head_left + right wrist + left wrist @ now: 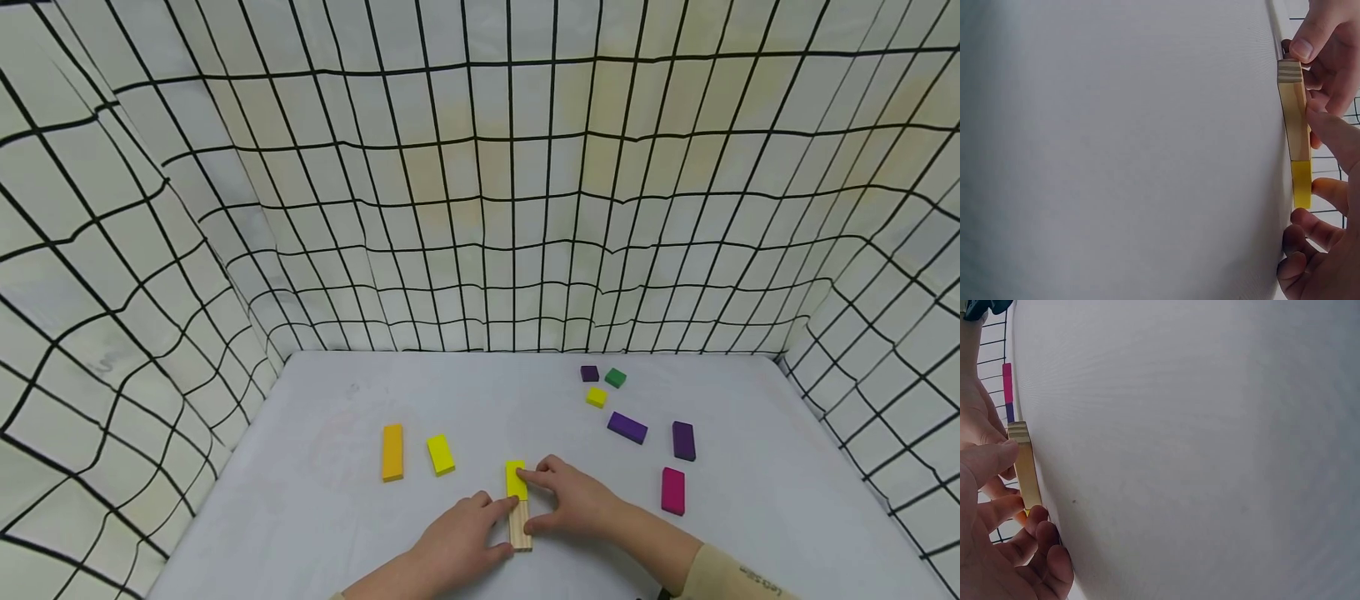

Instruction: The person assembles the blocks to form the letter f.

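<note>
A plain wooden block (521, 532) lies lengthwise on the white table, its far end against a yellow block (515, 480). From the left, my left hand (461, 537) holds the wooden block, thumb by its near end and index finger near the joint. My right hand (573, 500) is on the other side, its thumb at the wooden block's side and its index finger touching the yellow block. In the right wrist view the yellow block (1302, 184) is in line with the wooden block (1295, 119). The remaining fingers of both hands are bent beside the blocks.
An orange block (393, 452) and another yellow block (441, 455) lie to the left. On the right are a pink block (672, 491) and two purple blocks (683, 441). Small purple, green (615, 378) and yellow cubes sit farther back. Grid-patterned cloth (487, 208) surrounds the table.
</note>
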Tool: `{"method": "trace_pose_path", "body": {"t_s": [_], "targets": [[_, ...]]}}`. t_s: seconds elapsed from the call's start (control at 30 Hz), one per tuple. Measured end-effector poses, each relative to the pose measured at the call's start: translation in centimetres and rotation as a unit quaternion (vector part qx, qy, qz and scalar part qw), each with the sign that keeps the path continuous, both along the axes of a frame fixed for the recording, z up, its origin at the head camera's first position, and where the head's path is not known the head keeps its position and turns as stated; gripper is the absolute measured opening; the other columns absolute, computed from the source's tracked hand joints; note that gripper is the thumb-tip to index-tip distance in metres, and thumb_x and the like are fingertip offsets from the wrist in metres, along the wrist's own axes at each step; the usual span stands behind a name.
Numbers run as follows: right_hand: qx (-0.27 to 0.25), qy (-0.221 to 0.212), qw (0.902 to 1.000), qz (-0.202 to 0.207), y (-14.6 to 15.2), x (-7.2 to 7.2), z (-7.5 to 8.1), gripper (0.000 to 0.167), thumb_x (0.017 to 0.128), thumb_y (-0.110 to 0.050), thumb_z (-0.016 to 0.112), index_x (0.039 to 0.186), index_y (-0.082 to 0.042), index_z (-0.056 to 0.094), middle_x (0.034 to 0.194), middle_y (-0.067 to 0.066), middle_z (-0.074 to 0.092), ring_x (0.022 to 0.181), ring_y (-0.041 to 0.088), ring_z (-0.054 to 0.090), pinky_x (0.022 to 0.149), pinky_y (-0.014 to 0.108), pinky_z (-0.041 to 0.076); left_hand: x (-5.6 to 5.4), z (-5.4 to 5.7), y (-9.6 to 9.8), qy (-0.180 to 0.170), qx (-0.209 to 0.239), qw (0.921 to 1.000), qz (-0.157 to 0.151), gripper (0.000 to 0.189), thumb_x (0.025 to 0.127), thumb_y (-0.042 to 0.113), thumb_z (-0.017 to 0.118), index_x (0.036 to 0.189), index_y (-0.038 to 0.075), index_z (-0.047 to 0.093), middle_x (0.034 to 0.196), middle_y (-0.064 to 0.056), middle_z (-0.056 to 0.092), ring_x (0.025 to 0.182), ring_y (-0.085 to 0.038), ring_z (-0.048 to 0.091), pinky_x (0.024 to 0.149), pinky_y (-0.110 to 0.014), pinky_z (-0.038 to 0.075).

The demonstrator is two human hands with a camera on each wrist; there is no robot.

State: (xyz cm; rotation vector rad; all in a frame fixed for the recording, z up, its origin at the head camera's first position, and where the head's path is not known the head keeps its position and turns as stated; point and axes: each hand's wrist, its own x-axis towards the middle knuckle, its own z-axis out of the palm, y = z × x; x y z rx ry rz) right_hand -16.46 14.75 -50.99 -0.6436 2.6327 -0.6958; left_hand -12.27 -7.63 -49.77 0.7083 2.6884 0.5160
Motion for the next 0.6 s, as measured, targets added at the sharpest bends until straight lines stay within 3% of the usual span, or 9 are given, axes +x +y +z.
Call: {"method": "trace_pose_path", "body": {"t_s": [0.6], "targets": [[-0.002,-0.01,0.9999,-0.002,-0.04,-0.12,-0.03,0.076,0.077,-0.056,0.078,0.144,-0.031,0.053,0.119,-0.004,0.05,0.1,0.015,0.05,0.093,0.039,0.052,-0.06,0.21,-0.12,-0.006,0.002,1.0,0.004,0.056,0.087,0.046,0.072,0.137,0.026,0.058,0.095,0.011,0.055,0.076,-0.003,0.047,0.067,-0.027,0.048]]}}
